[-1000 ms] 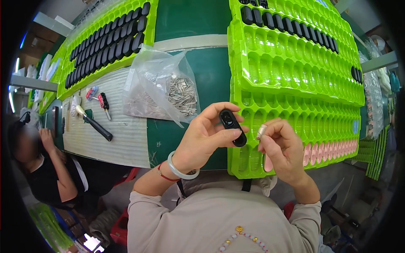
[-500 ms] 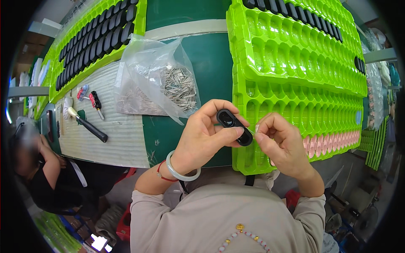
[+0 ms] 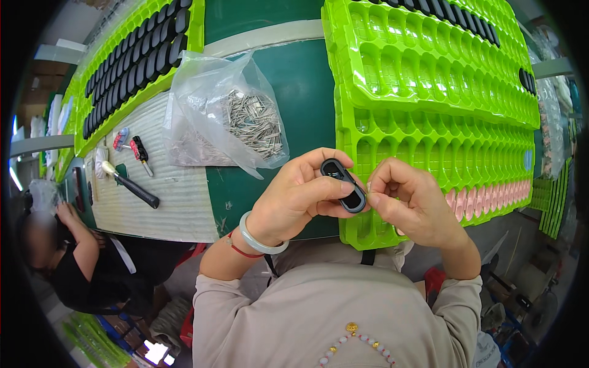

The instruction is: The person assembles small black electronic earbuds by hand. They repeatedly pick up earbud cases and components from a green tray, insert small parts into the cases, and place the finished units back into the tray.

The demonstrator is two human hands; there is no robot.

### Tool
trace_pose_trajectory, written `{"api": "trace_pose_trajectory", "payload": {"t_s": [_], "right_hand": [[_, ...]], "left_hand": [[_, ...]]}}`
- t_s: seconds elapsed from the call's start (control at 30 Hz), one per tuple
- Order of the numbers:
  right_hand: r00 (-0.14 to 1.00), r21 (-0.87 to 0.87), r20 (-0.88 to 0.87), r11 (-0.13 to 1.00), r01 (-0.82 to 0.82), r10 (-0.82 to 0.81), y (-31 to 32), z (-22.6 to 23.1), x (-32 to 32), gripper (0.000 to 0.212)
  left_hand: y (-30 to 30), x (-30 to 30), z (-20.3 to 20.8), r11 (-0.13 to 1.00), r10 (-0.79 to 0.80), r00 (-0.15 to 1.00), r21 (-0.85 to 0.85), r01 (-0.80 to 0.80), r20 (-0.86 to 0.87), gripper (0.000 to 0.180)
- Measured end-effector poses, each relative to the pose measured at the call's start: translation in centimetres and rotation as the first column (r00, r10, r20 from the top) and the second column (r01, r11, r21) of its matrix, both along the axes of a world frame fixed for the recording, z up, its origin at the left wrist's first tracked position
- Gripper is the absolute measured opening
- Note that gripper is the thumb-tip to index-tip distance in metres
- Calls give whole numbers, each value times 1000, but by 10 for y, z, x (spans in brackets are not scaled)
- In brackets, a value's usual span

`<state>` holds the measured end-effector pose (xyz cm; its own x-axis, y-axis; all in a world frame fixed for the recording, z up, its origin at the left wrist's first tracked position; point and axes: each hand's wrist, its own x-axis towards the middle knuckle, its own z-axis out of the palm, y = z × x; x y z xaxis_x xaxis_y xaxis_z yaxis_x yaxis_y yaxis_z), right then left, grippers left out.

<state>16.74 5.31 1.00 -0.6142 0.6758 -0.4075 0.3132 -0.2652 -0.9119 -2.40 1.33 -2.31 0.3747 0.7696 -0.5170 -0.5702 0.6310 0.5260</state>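
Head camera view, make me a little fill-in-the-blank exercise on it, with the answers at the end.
1. The person's ____ hand holds a black oval part.
2. The row of small pieces beside the person's right hand is coloured ____.
3. The clear plastic bag lies to the ____ of the black-handled tool.
4. The long black pieces at upper left sit in a tray coloured bright ____.

Missing words: left; pink; right; green.

A black-handled tool [image 3: 137,192] and a screwdriver [image 3: 139,148] lie on pale sheeting [image 3: 179,205].
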Motion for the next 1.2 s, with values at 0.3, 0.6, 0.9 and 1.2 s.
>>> {"api": "trace_pose_trajectory", "payload": {"t_s": [0.3, 0.6, 0.9, 1.2], "right_hand": [[991, -218, 5, 967, -132, 137, 15, 7, 2, 10], [976, -254, 103, 954, -161, 192, 18, 6, 4, 12], [968, 365, 194, 905, -219, 156, 5, -2, 1, 8], [1000, 646, 13, 763, -9, 1, 3, -10, 6, 10]], "left_hand": [[1, -4, -2, 993, -114, 992, -15, 115, 58, 29], [0, 1, 5, 994, -107, 989, 8, 108, -98, 30], [-13, 12, -5, 881, 111, 852, 448, 154, -511, 31], [-13, 16, 5, 926, 29, 971, 372, 63, -235, 29]]}}
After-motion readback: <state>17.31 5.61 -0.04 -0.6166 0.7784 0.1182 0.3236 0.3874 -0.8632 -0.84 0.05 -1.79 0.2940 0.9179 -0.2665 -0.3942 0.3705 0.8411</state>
